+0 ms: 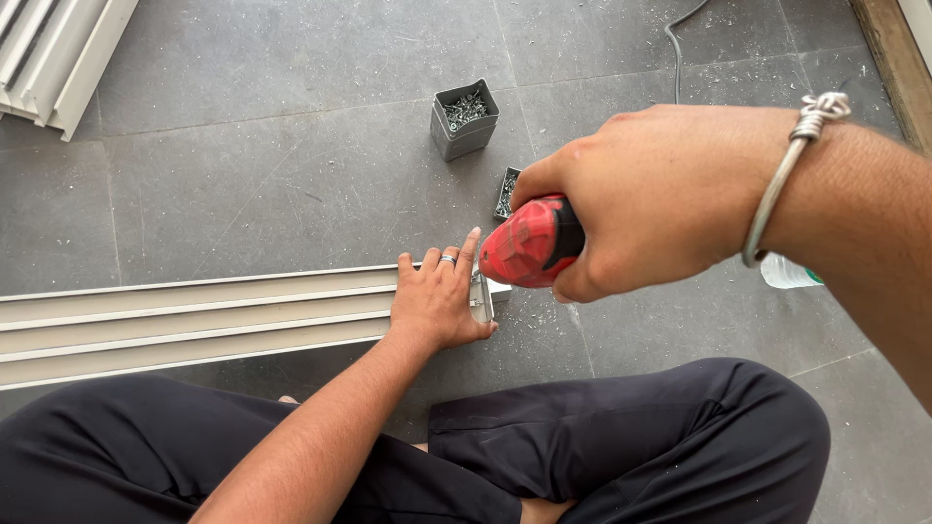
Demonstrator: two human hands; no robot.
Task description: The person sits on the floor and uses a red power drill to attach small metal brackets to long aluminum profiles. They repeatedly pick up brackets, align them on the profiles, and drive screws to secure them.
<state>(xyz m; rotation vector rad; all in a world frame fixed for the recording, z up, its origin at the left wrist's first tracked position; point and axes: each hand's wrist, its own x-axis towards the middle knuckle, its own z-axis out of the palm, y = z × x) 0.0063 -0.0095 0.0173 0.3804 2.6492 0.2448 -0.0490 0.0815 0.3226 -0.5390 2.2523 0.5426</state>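
Grey floor tiles (pixel 291 175) bear a screw-filled tin (pixel 464 118)

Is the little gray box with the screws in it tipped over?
No, the gray box stands upright on the floor with its open top showing the screws inside.

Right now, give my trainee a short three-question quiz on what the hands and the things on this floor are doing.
1. True or false: the left hand presses flat on the long white ridged metal rail.
2. What does the right hand grip? A) red and black power drill B) hammer C) paintbrush
3. What fills the open grey square metal tin on the grey tiled floor?

Key: 1 true; 2 A; 3 small metal screws.
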